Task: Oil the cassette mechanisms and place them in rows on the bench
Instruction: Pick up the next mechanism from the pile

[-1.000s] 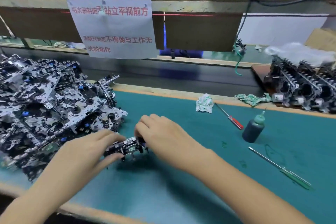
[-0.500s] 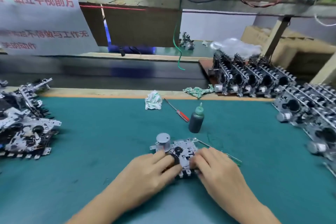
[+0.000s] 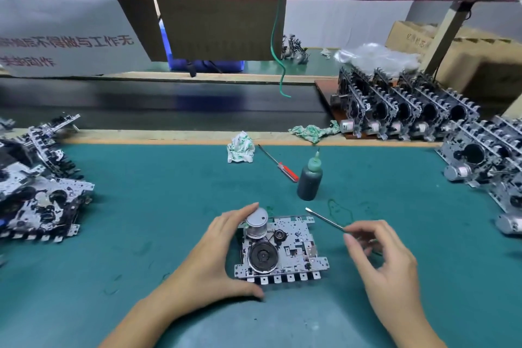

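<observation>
One cassette mechanism (image 3: pixel 285 251) lies flat on the green bench mat (image 3: pixel 158 195), its silver motor and black flywheel facing up. My left hand (image 3: pixel 214 260) grips it by its left side, thumb at the near edge and fingertips by the motor. My right hand (image 3: pixel 387 263) is just right of it, fingers curled around the handle of a thin metal applicator (image 3: pixel 324 219) whose tip points up-left. A dark oil bottle (image 3: pixel 310 178) with a green nozzle stands behind the mechanism.
A heap of mechanisms (image 3: pixel 36 189) lies at the left. Rows of upright mechanisms (image 3: pixel 406 110) stand at the back right and along the right edge (image 3: pixel 491 161). A red-handled screwdriver (image 3: pixel 279 164) and crumpled rags (image 3: pixel 240 147) lie near the mat's far edge.
The mechanism came from the left heap to the mat's middle. My right hand let go of it and took hold of the applicator; my left hand still holds it.
</observation>
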Action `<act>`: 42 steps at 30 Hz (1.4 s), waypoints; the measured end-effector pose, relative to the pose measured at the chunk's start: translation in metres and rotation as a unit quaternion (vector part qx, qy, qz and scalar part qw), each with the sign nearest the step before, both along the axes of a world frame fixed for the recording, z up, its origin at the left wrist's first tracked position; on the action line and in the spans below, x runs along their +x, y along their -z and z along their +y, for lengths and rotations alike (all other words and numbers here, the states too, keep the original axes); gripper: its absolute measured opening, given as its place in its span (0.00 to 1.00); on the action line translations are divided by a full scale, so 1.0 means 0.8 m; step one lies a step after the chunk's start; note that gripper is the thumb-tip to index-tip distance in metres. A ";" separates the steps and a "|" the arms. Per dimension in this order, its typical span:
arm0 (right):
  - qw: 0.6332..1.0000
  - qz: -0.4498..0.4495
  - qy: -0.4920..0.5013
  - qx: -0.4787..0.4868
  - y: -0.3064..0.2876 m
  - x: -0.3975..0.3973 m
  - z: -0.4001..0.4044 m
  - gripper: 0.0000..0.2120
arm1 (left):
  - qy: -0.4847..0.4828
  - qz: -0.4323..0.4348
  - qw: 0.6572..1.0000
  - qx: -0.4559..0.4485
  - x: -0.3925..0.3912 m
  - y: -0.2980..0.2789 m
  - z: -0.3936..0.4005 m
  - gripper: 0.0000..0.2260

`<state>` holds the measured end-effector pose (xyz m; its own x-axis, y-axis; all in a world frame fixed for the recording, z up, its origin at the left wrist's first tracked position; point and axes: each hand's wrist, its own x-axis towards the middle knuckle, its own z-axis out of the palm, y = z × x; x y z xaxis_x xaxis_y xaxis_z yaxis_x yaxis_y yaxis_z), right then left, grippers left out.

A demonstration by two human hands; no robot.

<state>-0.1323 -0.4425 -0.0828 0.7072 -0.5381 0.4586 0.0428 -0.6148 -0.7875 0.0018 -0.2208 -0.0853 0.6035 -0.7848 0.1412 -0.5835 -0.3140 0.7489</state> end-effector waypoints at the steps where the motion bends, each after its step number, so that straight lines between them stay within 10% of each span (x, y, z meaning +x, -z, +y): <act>1: 1.000 0.006 0.000 0.002 0.000 0.000 0.001 0.03 | 0.001 0.000 1.000 0.003 0.000 0.000 0.000 0.47; 23: 0.997 0.070 0.021 0.002 -0.025 0.058 -0.013 0.17 | 0.011 -0.070 0.997 0.039 0.003 -0.006 -0.014 0.48; 27: 0.983 0.125 0.010 0.133 -0.033 0.115 -0.025 0.28 | 0.055 -0.066 0.994 0.068 0.029 -0.018 -0.034 0.49; 33: 0.978 0.155 -0.031 0.136 -0.003 0.128 -0.023 0.13 | 0.058 -0.027 0.997 0.045 0.041 -0.010 -0.047 0.52; 38: 0.978 0.023 -0.050 0.202 -0.027 0.121 -0.024 0.08 | -0.015 -0.101 0.993 0.067 0.034 0.002 -0.048 0.52; 42: 0.904 -0.068 -0.093 0.411 -0.050 0.112 -0.013 0.13 | -0.028 -0.123 0.990 0.068 0.027 0.007 -0.054 0.53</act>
